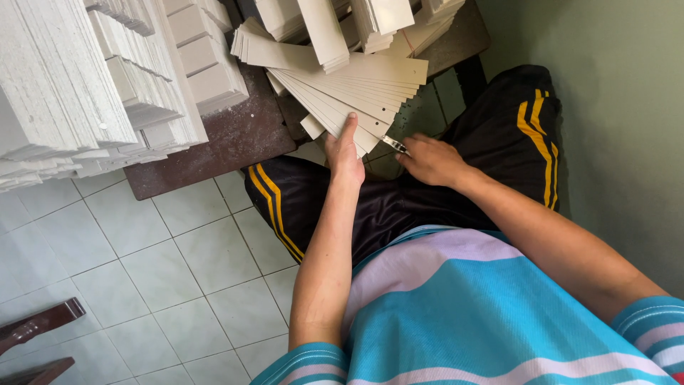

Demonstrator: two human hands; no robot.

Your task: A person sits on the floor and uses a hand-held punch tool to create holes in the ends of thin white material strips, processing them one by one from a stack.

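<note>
A fanned stack of pale cardboard strips (356, 89) lies on a low brown table (235, 139) in front of my knees. My left hand (345, 150) presses on the near end of the fan, thumb stretched up over the strips. My right hand (431, 160) sits just right of it, closed around a small metal-tipped tool (394, 145) whose tip points at the strips' near edge. I am seated, in black trousers with yellow stripes.
Tall piles of white cardboard pieces (92, 78) fill the left of the table, more piles (335, 25) behind the fan. White floor tiles (164, 278) lie to my left, a green wall (620, 107) to my right. Dark wooden pieces (35, 328) sit at bottom left.
</note>
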